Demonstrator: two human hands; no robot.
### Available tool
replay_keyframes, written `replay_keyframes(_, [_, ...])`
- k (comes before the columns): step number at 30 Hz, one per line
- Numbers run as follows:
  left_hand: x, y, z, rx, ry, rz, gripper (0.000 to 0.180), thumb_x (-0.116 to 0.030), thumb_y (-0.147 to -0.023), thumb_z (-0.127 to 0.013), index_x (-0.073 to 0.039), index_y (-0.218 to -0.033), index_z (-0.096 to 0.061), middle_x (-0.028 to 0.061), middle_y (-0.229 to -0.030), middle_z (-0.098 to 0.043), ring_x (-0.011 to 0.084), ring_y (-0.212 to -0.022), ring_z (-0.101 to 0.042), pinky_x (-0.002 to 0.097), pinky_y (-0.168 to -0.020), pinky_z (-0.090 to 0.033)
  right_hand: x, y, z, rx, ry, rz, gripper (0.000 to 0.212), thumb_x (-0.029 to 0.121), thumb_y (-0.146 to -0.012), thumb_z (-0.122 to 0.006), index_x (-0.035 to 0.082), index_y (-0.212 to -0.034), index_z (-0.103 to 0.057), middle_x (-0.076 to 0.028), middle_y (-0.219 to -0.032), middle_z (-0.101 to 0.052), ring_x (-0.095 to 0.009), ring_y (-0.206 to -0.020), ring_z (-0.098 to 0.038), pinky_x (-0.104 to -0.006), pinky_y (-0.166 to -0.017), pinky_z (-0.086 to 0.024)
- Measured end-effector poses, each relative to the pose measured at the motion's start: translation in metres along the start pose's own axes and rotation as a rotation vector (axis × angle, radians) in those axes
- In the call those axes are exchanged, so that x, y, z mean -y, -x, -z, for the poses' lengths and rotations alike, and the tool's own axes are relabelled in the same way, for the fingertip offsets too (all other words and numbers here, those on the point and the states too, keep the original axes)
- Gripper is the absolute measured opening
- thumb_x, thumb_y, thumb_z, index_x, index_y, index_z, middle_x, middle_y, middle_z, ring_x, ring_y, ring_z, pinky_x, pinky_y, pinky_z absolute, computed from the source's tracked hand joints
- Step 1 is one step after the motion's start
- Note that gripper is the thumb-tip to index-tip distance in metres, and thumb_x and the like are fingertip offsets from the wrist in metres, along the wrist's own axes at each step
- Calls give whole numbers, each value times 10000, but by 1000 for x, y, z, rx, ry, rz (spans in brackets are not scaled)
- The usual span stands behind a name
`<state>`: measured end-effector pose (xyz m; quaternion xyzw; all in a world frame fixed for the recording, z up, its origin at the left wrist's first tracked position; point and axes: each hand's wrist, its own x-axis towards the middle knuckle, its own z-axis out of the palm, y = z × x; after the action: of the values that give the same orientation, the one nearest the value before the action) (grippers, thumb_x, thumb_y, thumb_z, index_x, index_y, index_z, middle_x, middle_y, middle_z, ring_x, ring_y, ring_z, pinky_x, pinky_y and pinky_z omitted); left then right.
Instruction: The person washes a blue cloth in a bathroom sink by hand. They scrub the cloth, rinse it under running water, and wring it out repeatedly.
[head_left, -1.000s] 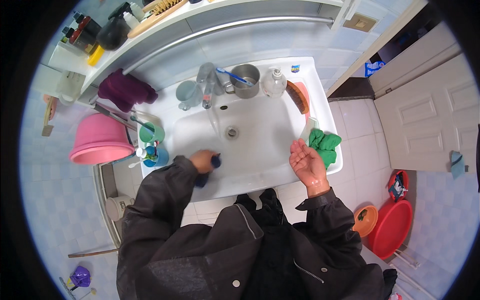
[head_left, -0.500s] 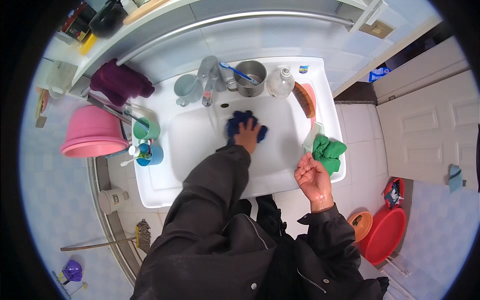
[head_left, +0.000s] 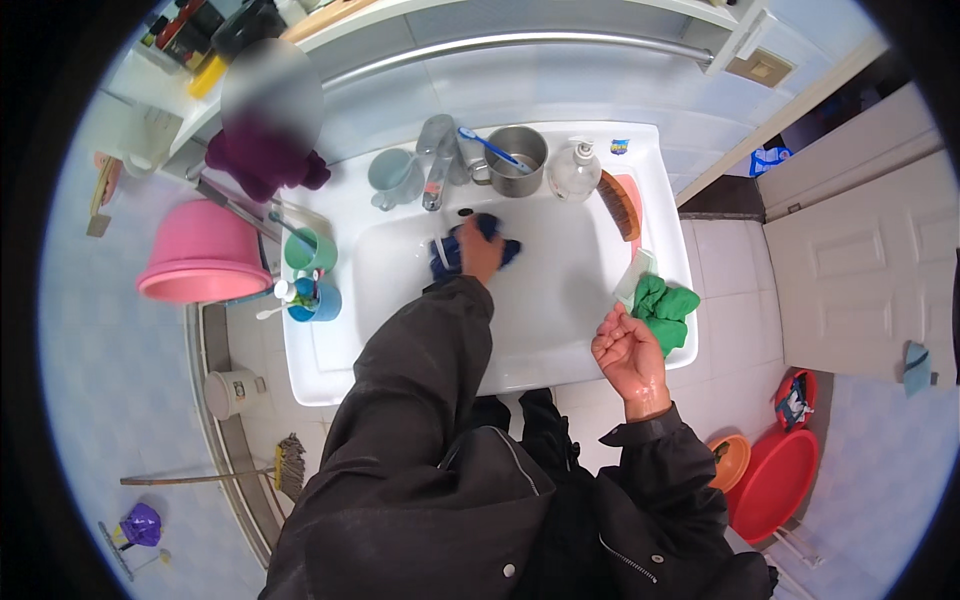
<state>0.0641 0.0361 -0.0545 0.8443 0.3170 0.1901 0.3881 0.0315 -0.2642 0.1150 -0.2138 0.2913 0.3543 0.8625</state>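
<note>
In the white sink [head_left: 560, 300], my left hand [head_left: 482, 255] has its fingers closed over a bunched dark blue cloth [head_left: 448, 258]. A thin stream from the clear-looking tap [head_left: 434, 190] falls onto the cloth's left part. The fingertips are partly hidden by the cloth's folds. My right hand [head_left: 632, 358], wet at the wrist, is palm up above the sink's right front edge, its fingers loosely curled and empty. Right beside its fingers are a crumpled green cloth [head_left: 665, 312] and a pale green flat piece [head_left: 635, 278] on the rim.
Behind the basin stand a pale cup [head_left: 395, 178], a metal mug [head_left: 518, 175] with a blue toothbrush across it, and a pump bottle [head_left: 575, 172]. A brown comb [head_left: 619, 205] lies on the right rim. Cups with toothbrushes [head_left: 308, 252] stand left. A pink basin [head_left: 205, 250] hangs beyond.
My left hand has gone from lying spread on the dark blue cloth to gripping it, and the cloth now sits under the stream. My right hand keeps its place beside the green cloth.
</note>
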Motion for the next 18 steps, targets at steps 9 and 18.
replay_keyframes(9, [-106,81,-26,644,416,-471,743,-162,-667,-740,-85,-1342,-439,197,-1298,-494,344,-1223,-463,387,-1041,-366,12,-4,-14,49,-34,21,168,71,-903,-542,56,-1059,-600,-36,-873,-650,-168,-790,-604,-292,-722,-487])
replay_keyframes(18, [-100,121,15,1136,-59,-591,519,-367,-741,-729,-226,-1226,-609,205,-1282,-497,426,-1113,-494,438,-944,-428,25,1,-17,80,-33,117,188,65,-925,-508,55,-1077,-617,-39,-929,-670,-178,-825,-602,-302,-748,-463])
